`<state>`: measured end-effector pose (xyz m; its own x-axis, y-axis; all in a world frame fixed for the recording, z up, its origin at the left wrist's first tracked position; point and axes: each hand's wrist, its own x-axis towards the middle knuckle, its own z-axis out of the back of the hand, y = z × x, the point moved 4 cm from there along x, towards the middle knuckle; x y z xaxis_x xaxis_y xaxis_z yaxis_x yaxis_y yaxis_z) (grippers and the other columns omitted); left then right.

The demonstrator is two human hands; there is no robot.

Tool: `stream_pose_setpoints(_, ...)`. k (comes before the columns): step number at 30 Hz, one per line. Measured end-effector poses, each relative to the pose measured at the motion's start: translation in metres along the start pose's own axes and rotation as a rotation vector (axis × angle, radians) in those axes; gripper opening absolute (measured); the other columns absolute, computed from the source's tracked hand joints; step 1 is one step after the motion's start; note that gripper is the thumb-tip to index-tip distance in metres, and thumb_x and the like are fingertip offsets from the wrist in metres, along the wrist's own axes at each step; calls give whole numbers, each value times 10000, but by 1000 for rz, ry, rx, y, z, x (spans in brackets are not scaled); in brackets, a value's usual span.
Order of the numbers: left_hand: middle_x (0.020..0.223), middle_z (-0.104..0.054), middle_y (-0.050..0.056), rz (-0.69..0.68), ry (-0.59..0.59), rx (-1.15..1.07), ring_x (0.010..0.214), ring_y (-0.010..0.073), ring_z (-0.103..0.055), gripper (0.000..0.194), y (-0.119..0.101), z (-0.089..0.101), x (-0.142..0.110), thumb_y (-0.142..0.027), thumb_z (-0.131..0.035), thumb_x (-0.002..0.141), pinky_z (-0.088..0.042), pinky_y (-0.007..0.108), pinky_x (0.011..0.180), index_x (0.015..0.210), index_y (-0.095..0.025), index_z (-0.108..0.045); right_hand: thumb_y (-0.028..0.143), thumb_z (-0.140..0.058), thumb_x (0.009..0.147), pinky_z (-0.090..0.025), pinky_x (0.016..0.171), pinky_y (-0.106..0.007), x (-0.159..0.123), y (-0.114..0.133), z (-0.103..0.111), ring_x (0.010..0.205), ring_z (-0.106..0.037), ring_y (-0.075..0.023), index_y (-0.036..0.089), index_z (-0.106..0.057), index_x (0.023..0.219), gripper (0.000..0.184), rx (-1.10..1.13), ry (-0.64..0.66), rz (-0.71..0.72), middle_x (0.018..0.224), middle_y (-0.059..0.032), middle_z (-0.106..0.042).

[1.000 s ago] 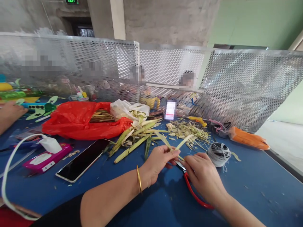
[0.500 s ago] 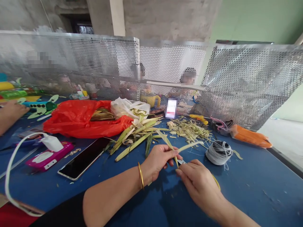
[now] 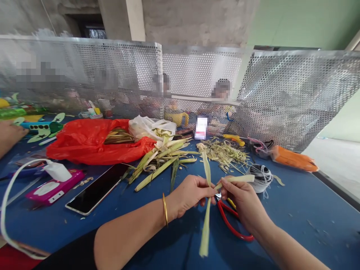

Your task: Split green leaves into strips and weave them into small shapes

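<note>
My left hand [image 3: 195, 192], a gold bangle on its wrist, pinches crossed pale green husk strips between thumb and fingers. One long strip [image 3: 206, 227] runs from above the fingertips down toward me. Another husk strip [image 3: 239, 179] points right, and my right hand [image 3: 242, 198] pinches it near the crossing with thumb and forefinger. Beneath the right hand are scissors [image 3: 234, 231] with red handles, a yellow part showing by them. Their short metal blades reach toward the left fingertips; whether the right hand's lower fingers touch them is hidden.
A pile of husks [image 3: 157, 165] lies by a red plastic bag [image 3: 75, 144]. Shredded scraps [image 3: 225, 153], a spool of white cord [image 3: 260, 178] and an orange packet [image 3: 294, 158] sit beyond my right hand. A phone [image 3: 97, 189] and pink power strip [image 3: 56, 187] are left. Another person's hand [image 3: 12, 135] is far left.
My right hand has moved up from the scissors to pinch the right-pointing strip. The scissors' red handles now show below it. The other strip now hangs further down toward me.
</note>
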<state>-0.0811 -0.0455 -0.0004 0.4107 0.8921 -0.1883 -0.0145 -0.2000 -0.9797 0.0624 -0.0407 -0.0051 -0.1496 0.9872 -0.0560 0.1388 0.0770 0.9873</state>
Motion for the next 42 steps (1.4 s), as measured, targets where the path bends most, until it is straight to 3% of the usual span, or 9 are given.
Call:
stream_pose_setpoints(4,571,-619,4,9,57,57,412,45,-386,283,0,-1,0,-405,-696,679,-251,216,421,654,-123,-684,430,-781,653,-374,533,-235,-2,1,-1,524,-470,-101,154,-632,558,328,-24,-108,47,529,10,-554)
stream_pose_setpoints(10,629,-648,22,115,63,4,458,63,-472,263,2,0,-1,-380,-728,657,-242,198,395,684,-123,-678,470,-774,647,-403,534,-252,0,4,2,532,-503,-121,163,-633,569,346,-103,-129,122,542,0,-571)
stream_pose_setpoints(15,732,-665,58,146,94,-291,476,49,-486,303,4,2,3,-396,-682,742,-229,170,385,843,-111,-693,545,-671,748,-467,728,-311,6,7,9,736,-606,-194,168,-709,925,418,-160,-21,88,722,-37,-670)
stream_pose_setpoints(19,696,-609,8,107,143,-512,425,20,-422,230,2,5,7,-328,-690,763,-200,158,367,880,-131,-674,490,-613,828,-391,960,-347,2,8,-4,994,-582,-219,210,-686,1053,366,-161,220,128,1004,-52,-683)
stream_pose_setpoints(22,672,-583,-2,121,182,-573,416,14,-401,229,2,4,6,-323,-697,767,-197,151,363,880,-127,-662,480,-625,819,-433,866,-327,0,2,-11,873,-591,-199,188,-692,943,325,-186,289,82,878,-41,-675)
stream_pose_setpoints(27,655,-578,-11,140,190,-552,422,10,-408,220,1,1,3,-302,-736,727,-207,142,367,831,-128,-650,462,-595,837,-366,569,-237,0,3,-3,585,-459,-118,170,-574,642,352,-457,139,196,596,22,-525)
stream_pose_setpoints(31,591,-537,-42,127,2,-456,399,7,-396,183,3,5,6,-212,-764,653,-192,143,354,771,-127,-653,358,-497,915,-347,601,-250,-10,20,-6,614,-482,-132,187,-564,682,296,-867,91,477,622,14,-551)
stream_pose_setpoints(35,585,-552,-28,138,-89,-392,392,9,-387,164,5,5,5,-190,-739,641,-199,143,355,768,-109,-673,278,-437,949,-359,701,-277,-17,26,-11,689,-540,-151,195,-548,735,255,-1115,95,699,699,-9,-614)
stream_pose_setpoints(42,587,-560,-29,168,-31,-441,370,4,-329,170,5,6,5,-169,-728,658,-187,153,352,809,-121,-668,283,-453,938,-380,684,-273,-6,20,-3,666,-559,-158,211,-556,712,259,-1132,51,616,662,-1,-618)
